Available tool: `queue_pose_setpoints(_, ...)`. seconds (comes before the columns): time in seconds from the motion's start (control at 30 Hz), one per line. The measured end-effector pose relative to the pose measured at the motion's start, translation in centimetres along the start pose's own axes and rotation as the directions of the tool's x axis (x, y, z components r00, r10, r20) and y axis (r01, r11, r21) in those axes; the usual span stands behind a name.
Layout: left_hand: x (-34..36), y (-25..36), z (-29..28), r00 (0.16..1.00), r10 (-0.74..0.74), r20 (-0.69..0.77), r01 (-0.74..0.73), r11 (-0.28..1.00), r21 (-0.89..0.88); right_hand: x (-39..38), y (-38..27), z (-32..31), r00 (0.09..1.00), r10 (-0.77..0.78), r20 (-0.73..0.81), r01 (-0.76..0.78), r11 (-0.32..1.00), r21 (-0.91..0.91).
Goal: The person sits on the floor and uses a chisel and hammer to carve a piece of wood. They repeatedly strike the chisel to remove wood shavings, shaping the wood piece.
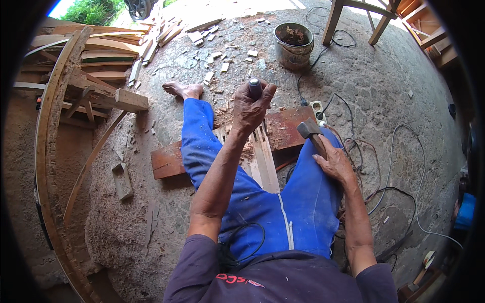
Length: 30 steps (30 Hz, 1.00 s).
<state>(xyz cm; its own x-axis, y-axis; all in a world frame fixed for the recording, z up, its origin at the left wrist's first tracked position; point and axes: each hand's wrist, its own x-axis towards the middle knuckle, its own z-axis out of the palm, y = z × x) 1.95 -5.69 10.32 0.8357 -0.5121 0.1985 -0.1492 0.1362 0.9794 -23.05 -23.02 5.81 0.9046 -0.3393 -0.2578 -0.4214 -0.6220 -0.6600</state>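
Observation:
My left hand (248, 113) is wrapped round the upright dark handle of a chisel (255, 89), whose pale round end points up. Most of its blade is hidden behind the hand. Below it, between my thighs, lie pale wooden strips (263, 164) with slots cut in them and shavings on top. They rest across a reddish-brown board (168, 160). On my right thigh, my right hand (335, 162) grips a hammer (307, 129) by its wooden handle, its dark blocky head tilted up and apart from the chisel.
A dirty bucket (293, 46) stands ahead, with wood offcuts (225, 66) scattered to its left. A power strip (318, 112) and loose cables (394, 137) lie at the right. Curved timber (49, 118) rises at the left, near a small wooden trough (122, 181).

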Motion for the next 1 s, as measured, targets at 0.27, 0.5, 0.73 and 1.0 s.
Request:
queue_pose_setpoints(0.27, 2.8, -2.6, 0.4, 1.0, -0.022, -0.014, 0.024, 0.991, 0.135, 0.3, -0.6, -0.3, 1.0, 0.006, 0.021, -0.007, 1.0, 0.01)
queue_pose_setpoints(0.5, 2.2, -4.5, 0.8, 0.995, 0.049, -0.082, -0.027, 0.968, 0.251, 0.4, -1.3, -0.7, 0.999, 0.035, 0.036, -0.035, 0.999, 0.021)
queue_pose_setpoints(0.73, 2.2, -6.1, 0.5, 0.995, 0.073, -0.066, -0.054, 0.966, 0.254, 0.5, -1.6, -0.8, 0.997, 0.042, 0.057, -0.041, 0.999, -0.016)
queue_pose_setpoints(1.0, 1.3, -6.9, 0.4, 0.975, 0.214, -0.059, -0.187, 0.935, 0.3, 0.5, -1.3, -0.8, 0.999, 0.015, 0.04, -0.016, 0.999, 0.046)
